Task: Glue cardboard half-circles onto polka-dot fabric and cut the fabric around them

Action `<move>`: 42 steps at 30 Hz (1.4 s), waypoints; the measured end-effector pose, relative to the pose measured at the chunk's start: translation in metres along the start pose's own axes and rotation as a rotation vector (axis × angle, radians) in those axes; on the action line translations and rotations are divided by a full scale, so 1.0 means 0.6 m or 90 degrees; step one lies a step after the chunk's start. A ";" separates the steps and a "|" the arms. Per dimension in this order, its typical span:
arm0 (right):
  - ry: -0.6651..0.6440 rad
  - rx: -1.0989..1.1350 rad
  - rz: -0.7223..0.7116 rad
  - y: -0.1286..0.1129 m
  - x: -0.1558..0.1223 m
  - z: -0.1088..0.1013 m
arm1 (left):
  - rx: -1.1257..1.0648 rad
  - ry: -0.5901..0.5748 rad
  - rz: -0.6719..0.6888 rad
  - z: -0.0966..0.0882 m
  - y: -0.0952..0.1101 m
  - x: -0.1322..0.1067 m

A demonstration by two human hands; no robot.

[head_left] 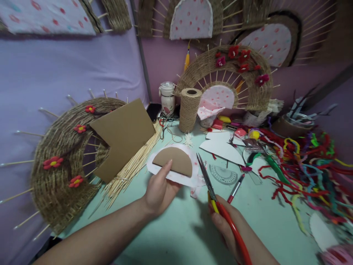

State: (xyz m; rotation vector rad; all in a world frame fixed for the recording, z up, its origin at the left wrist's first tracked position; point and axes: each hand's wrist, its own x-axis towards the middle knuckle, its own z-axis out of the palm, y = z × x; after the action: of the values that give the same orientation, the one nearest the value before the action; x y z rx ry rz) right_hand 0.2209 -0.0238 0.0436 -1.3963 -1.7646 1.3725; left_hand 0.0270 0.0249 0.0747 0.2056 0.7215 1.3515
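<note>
My left hand (pixel 161 191) grips a brown cardboard half-circle (pixel 172 159) with the thumb on top. Beneath the cardboard lies a larger piece of white cloth (pixel 195 173), its edge showing all round; the fingers under it are hidden. A pair of scissors (pixel 211 184) with red and yellow handles sits in my right hand (pixel 226 221), the blades pointing up and away, to the right of the cloth. The blades are nearly closed and appear apart from the cloth. A small spotted scrap (pixel 194 192) hangs or lies just below the cloth's right side.
Thin wooden sticks (pixel 132 167) and a cut cardboard sheet (pixel 124 140) lie left, beside a woven arch with red flowers (pixel 59 176). Behind stand a twine spool (pixel 189 110) and a jar (pixel 167 97). Rightward are a protractor (pixel 224 174), a marker (pixel 236 188) and colourful pipe cleaners (pixel 306 176).
</note>
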 end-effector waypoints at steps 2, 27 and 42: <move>-0.005 -0.002 0.003 0.001 -0.001 0.000 | 0.003 0.004 -0.002 -0.002 -0.001 0.001; -0.011 -0.050 0.027 0.007 -0.001 -0.006 | 0.098 -0.039 -0.022 -0.002 -0.002 -0.007; 0.052 -0.035 0.043 0.004 0.001 0.004 | 0.112 -0.061 -0.032 -0.006 -0.004 -0.008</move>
State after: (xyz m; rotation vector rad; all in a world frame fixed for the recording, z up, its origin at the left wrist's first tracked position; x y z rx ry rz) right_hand 0.2195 -0.0246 0.0406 -1.5323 -1.7281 1.2905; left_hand 0.0269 0.0187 0.0724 0.3879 0.7598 1.2215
